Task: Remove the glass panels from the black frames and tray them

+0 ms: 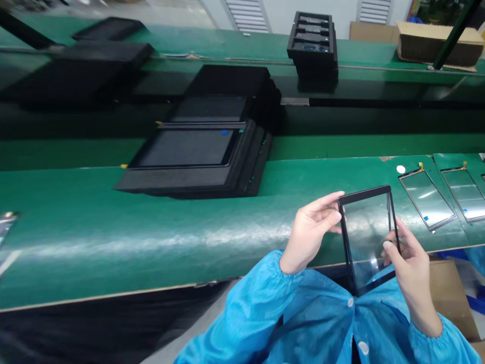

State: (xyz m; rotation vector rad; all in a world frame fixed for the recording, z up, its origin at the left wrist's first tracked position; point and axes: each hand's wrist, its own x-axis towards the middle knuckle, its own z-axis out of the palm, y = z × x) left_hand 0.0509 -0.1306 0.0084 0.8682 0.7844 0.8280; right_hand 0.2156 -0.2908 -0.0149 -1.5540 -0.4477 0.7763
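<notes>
Both my hands hold a clear glass panel with a black border upright over the near edge of the green bench. My left hand pinches its left edge, thumb and fingers closed on the frame. My right hand grips the right edge, with the thumb on the front and fingers behind the glass. Blue sleeves cover both my arms.
A stack of black trays holding dark panels lies at the bench's middle. Two more glass panels lie flat at the right. A taller tray stack and cardboard boxes stand on the far belt. A brown carton sits below right.
</notes>
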